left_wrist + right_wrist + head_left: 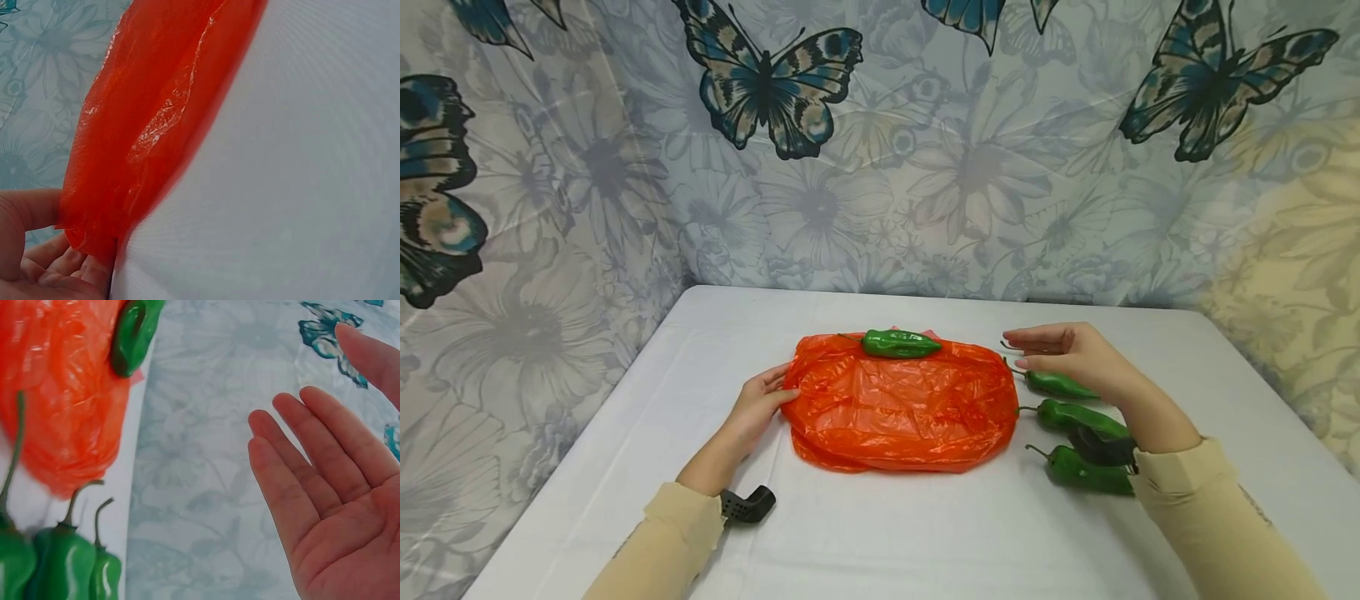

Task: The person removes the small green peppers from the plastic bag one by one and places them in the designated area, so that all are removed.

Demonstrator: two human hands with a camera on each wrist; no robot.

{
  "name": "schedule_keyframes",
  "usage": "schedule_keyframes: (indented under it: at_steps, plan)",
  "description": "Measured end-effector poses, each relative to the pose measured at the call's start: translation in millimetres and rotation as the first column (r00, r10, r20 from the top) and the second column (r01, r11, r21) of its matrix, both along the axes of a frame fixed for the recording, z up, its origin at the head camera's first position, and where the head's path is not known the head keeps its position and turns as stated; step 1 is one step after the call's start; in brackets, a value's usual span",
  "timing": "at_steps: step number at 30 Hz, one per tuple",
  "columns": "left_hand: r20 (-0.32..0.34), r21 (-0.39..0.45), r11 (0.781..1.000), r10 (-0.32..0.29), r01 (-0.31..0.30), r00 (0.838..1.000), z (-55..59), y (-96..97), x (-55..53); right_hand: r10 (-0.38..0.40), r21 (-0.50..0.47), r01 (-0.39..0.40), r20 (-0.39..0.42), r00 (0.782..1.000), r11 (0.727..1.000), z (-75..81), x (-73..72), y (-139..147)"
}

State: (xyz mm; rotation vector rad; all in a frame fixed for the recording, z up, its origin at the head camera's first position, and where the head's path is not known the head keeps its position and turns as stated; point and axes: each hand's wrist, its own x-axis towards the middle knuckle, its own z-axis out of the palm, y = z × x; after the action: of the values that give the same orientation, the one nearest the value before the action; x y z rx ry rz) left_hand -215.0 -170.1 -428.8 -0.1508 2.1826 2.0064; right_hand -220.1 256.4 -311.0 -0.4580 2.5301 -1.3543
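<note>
A crinkled orange-red plastic bag (pixel 902 408) lies flat on the white table. My left hand (pixel 758 408) pinches the bag's left edge, thumb above and fingers beneath; the left wrist view shows the bag (pixel 144 125) between the thumb and fingers (pixel 65 269). Along the bag's far edge rests one green pepper (pixel 901 343), its stem to the left. To the right of the bag, my right hand (pixel 1067 354) hovers with fingers extended and nothing in it. Beneath that hand and forearm several green peppers (pixel 1081 417) lie in a column, partly hidden, stems toward the bag.
The white table (pixel 865 542) reaches back to a wall cloth (pixel 880 225) printed with flowers and butterflies. Black wrist cameras sit on the left wrist (pixel 748 505) and the right wrist (pixel 1101 446). The right one overlaps the nearer peppers in the head view.
</note>
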Motion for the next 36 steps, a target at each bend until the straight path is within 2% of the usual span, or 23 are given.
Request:
schedule_keyframes:
  at_steps: [6, 11, 16, 22, 28, 36]
  plan:
    - [-0.011, 0.000, 1.000, 0.001, -0.001, 1.000, -0.2, -0.6, 0.1, 0.017, 0.042, -0.016, -0.021, 1.000, 0.999, 8.8, -17.9, -15.9]
    - [-0.018, 0.004, 1.000, 0.002, -0.002, 1.000, -0.6, -1.9, 0.5, 0.055, 0.024, -0.055, 0.013, 0.998, 0.998, 13.1, -33.8, -30.0]
    - [-0.017, 0.008, 1.000, -0.002, 0.002, 1.000, -2.8, -0.6, -0.3, 0.052, 0.001, -0.053, 0.056, 0.997, 0.999, 9.6, -47.9, -39.2]
    - [-0.020, 0.013, 1.000, 0.002, -0.001, 1.000, -2.5, 1.0, 0.1, 0.010, -0.010, -0.009, 0.068, 0.998, 1.000, 8.1, -60.5, -46.4]
    - [-0.035, 0.015, 1.000, 0.005, -0.004, 0.999, -1.6, -0.3, 1.2, 0.012, -0.010, -0.011, 0.082, 0.997, 1.000, 7.5, -71.9, -56.4]
    - [-0.034, 0.008, 1.000, 0.013, -0.012, 0.999, -1.1, -0.2, 0.0, -0.007, 0.003, 0.007, 0.096, 0.995, 1.000, -6.7, -86.5, -70.0]
